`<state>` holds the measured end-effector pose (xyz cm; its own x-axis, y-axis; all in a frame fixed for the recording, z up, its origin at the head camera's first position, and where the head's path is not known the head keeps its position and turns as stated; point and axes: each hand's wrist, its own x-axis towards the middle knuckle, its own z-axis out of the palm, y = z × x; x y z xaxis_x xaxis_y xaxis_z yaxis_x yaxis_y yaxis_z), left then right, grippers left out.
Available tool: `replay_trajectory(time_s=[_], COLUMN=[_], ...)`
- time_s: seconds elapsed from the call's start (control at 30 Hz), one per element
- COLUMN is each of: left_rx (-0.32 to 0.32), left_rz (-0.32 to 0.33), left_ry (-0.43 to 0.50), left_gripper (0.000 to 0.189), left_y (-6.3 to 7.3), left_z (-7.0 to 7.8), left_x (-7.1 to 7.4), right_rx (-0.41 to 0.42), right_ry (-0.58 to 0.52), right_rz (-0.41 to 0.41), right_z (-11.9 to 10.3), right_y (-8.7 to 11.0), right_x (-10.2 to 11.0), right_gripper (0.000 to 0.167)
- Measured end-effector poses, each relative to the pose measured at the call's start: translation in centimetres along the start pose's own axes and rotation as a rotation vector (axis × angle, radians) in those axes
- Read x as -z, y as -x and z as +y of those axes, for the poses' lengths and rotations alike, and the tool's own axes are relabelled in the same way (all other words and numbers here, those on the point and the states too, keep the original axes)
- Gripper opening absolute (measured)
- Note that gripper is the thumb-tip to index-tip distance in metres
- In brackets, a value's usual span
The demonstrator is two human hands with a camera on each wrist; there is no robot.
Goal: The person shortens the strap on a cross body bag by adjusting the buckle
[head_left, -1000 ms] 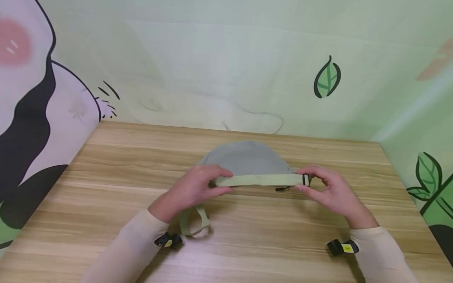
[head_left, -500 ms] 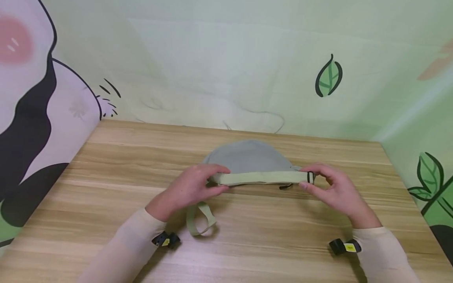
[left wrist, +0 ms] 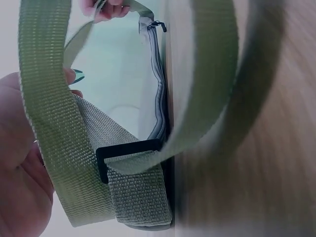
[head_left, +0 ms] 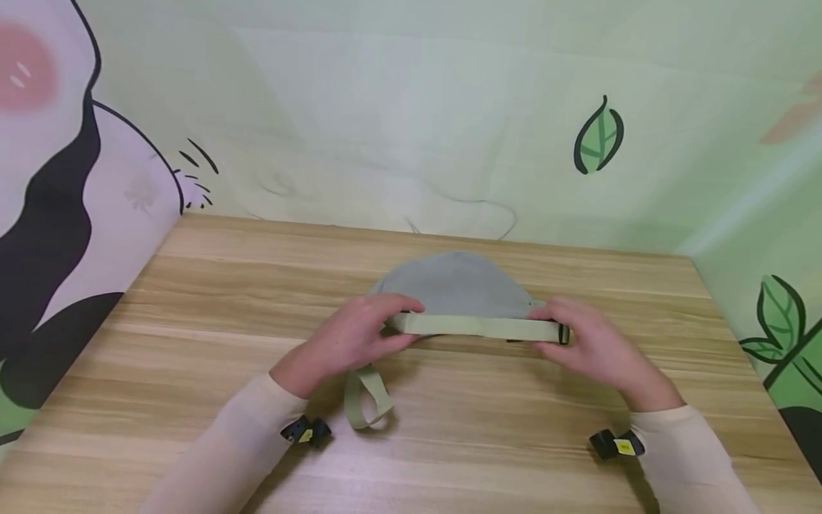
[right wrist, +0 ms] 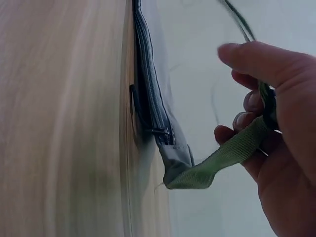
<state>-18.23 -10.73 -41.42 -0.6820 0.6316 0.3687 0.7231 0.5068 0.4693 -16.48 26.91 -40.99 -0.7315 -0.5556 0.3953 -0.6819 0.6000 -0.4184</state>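
A grey half-moon zip bag [head_left: 452,285] lies on the table, its pale green webbing strap [head_left: 475,326] stretched straight along the near side. At the strap's left end, my left hand [head_left: 347,335] pinches it between thumb and fingers. My right hand [head_left: 591,350] grips the other end, around a black slider buckle [head_left: 564,333]. From under the left hand a loose strap loop [head_left: 352,403] hangs toward me. Another black slider [left wrist: 128,148] shows close up in the left wrist view. In the right wrist view, the bag's zipper [right wrist: 150,84] has a dark pull [right wrist: 138,108] near its end.
The wood-grain table [head_left: 475,457] runs back to a pale green printed backdrop [head_left: 385,107] with leaf and panda drawings. Side panels flank it left and right. Each wrist carries a small black camera mount, such as the right one [head_left: 606,444].
My right hand has slid a little left along the strap, and the buckle now sits deeper between its fingers. The loose loop shifted slightly right. My left hand keeps its pinch.
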Motion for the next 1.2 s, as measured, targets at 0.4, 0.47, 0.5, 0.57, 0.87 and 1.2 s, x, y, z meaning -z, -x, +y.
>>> replay_trajectory(time_s=[0.4,0.47,0.5,0.57,0.87,1.2], left_rx=[0.007,0.01,0.012,0.018,0.095,0.148], left_rz=[-0.049,-0.054,-0.057,-0.062,-0.106,-0.105], left_ry=[-0.001,-0.006,-0.007,-0.007,0.045,0.093], left_gripper=[0.037,0.038,0.038,0.039,0.046,0.041], left_y=[0.3,0.3,0.3,0.3,0.7,1.3], left_z=[-0.2,-0.3,-0.3,-0.4,-0.6,-1.3], left_x=[0.2,0.2,0.2,0.2,0.6,0.5], right_rx=[-0.118,-0.113,-0.11,-0.105,-0.085,-0.095], right_ry=[-0.123,-0.137,-0.146,-0.167,-0.244,-0.271], right_rz=[0.077,0.104,0.118,0.139,0.188,0.202], right_z=[0.0,0.0,0.0,0.0,0.3,0.9], right_y=[0.7,0.8,0.8,0.8,1.0,1.4], right_x=[1.1,1.2,1.2,1.4,1.8,2.3], right_gripper=[0.033,0.033,0.034,0.036,0.039,0.038])
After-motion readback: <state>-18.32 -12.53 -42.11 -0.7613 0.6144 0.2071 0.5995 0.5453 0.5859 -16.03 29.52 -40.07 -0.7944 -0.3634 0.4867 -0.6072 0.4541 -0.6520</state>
